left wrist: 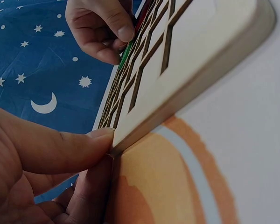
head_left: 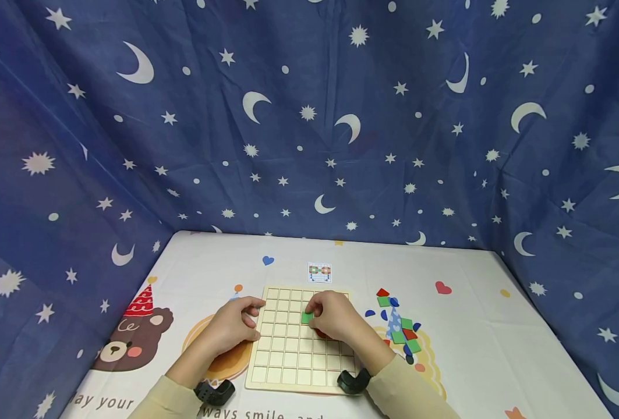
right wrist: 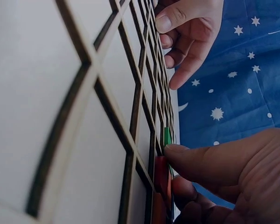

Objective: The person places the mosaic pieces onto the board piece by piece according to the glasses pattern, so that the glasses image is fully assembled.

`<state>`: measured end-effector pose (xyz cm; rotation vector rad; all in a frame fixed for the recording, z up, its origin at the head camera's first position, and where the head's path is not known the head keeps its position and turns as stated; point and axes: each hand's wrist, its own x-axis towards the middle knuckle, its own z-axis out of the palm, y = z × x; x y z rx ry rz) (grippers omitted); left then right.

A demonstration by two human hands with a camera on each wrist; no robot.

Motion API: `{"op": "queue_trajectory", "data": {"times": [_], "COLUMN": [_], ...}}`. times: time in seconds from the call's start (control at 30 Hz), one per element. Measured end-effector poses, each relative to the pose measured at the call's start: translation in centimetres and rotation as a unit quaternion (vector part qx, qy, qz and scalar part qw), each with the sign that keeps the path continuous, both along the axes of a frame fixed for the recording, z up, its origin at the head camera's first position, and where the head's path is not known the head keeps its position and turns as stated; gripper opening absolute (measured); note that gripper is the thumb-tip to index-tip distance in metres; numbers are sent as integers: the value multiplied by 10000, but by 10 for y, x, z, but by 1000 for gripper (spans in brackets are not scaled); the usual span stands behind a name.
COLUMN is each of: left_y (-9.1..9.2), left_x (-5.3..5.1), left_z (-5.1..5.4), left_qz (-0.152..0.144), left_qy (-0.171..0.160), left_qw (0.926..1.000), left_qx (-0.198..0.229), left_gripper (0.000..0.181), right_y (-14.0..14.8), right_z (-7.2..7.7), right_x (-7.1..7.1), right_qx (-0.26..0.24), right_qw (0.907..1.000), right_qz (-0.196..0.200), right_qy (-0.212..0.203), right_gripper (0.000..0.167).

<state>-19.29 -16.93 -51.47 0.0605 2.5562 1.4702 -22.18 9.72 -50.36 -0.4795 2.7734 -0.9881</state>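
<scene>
A square wooden board (head_left: 275, 375) with a raised grid lies on the table. My left hand (head_left: 232, 326) holds the board's left edge; in the left wrist view the thumb of the left hand (left wrist: 51, 158) rests on the rim with fingers below. My right hand (head_left: 335, 317) is over the upper right part of the board, its fingertips at a green square piece (head_left: 306, 318) in the grid. In the right wrist view its thumb touches the green piece (right wrist: 167, 136), and red pieces (right wrist: 161, 175) sit just beside it. The right hand hides part of the board.
Loose green, red and blue pieces (head_left: 413, 346) lie right of the board. A small printed card (head_left: 319, 272) with a coloured pattern lies behind the board. The tablecloth (head_left: 477, 349) has printed pictures, and a blue star-patterned curtain (head_left: 288, 134) hangs behind.
</scene>
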Motion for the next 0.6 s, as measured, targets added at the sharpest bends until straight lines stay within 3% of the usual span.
{"op": "queue_trajectory", "data": {"times": [0.6], "left_y": [0], "left_x": [1], "left_z": [2], "left_qz": [-68], "left_qy": [-11], "left_qw": [10000], "left_qx": [2], "left_gripper": [68], "right_y": [34], "right_z": [7], "right_x": [12], "right_qx": [-187], "right_qw": [9994], "right_qz": [-280], "right_qy": [-70], "right_gripper": [14]}}
